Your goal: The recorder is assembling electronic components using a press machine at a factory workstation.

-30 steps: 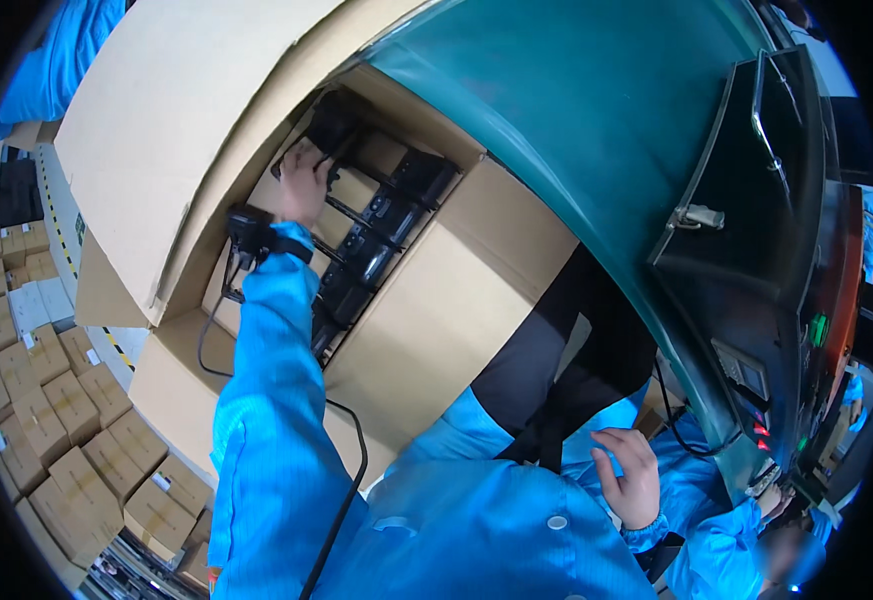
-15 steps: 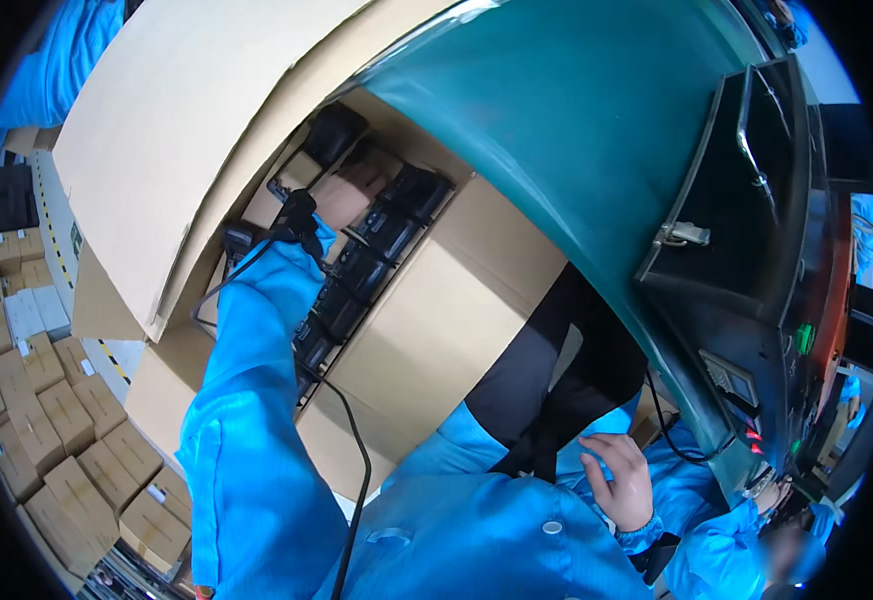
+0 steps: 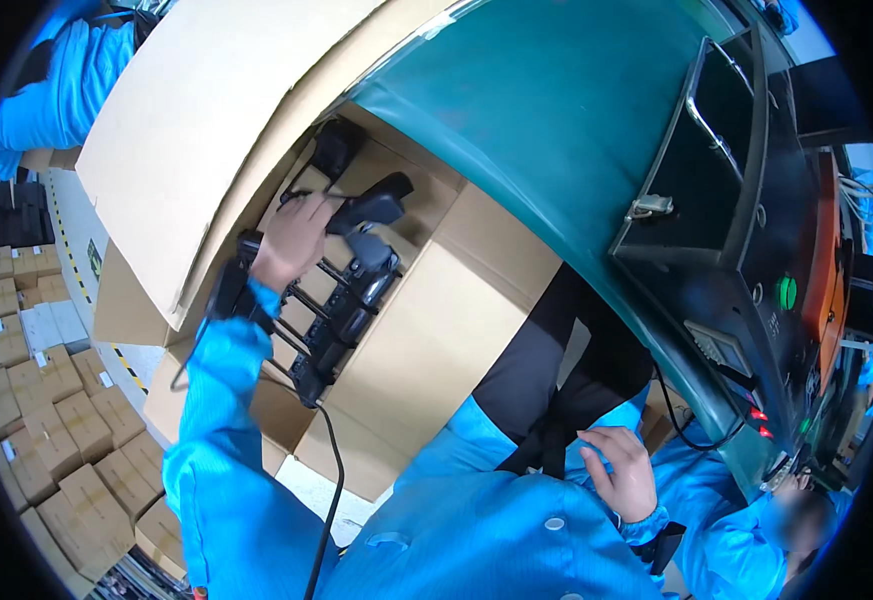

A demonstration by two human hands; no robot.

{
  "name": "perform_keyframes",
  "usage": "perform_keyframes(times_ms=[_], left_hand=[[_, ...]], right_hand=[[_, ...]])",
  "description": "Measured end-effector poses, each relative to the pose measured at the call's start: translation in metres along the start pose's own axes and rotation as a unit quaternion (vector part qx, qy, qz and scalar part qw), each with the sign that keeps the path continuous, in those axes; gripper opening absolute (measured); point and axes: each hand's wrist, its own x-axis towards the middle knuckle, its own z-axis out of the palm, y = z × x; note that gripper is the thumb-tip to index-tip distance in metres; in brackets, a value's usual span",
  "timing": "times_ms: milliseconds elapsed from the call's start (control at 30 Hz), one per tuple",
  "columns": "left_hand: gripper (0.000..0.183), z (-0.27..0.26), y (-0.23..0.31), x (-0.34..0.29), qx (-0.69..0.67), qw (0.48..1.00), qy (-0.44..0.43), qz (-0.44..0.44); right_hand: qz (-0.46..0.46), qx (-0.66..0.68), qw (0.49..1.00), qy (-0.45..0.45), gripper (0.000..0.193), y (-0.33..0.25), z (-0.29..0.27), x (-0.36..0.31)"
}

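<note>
My left hand (image 3: 294, 240) is down inside an open cardboard box (image 3: 426, 330), its fingers curled round the end of a black device (image 3: 374, 203) with a rounded, thick end. Part of its grip is hidden from above. Just below it, a row of black devices (image 3: 341, 305) with thin dark bars lies along the box's inner wall. Another black piece (image 3: 336, 148) sits in the far corner. A black unit (image 3: 236, 290) with a cord is on my left wrist. My right hand (image 3: 621, 472) hovers before my lap, holding nothing, fingers loosely bent and thumb apart.
A raised box flap (image 3: 206, 120) stands at the left. To the right are a green-covered table (image 3: 546, 120) and a black case (image 3: 696, 190) with a metal handle. A black cable (image 3: 331, 480) hangs over my sleeve. Stacked cartons (image 3: 56, 420) fill the far left; co-workers in blue are nearby.
My left hand has come up from among the devices and is now visible, with a black device in its fingers. The devices in the row have shifted. My right hand stays put.
</note>
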Motion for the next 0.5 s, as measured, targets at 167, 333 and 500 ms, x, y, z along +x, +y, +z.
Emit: perform_keyframes(times_ms=[167, 333, 500], left_hand=[[0.013, -0.021, 0.051, -0.104, -0.230, 0.951, 0.154, -0.141], [0.020, 0.007, 0.146, -0.191, -0.829, 0.410, 0.188, -0.331], [0.014, -0.077, 0.266, -0.124, -0.915, 0.243, 0.111, -0.302]], right_hand=[[-0.039, 0.004, 0.999, -0.004, 0.022, 0.003, 0.007, 0.004], [-0.076, 0.019, 0.997, -0.015, 0.021, -0.013, 0.002, 0.012], [-0.155, 0.126, 0.980, -0.005, 0.039, -0.053, -0.008, 0.026]])
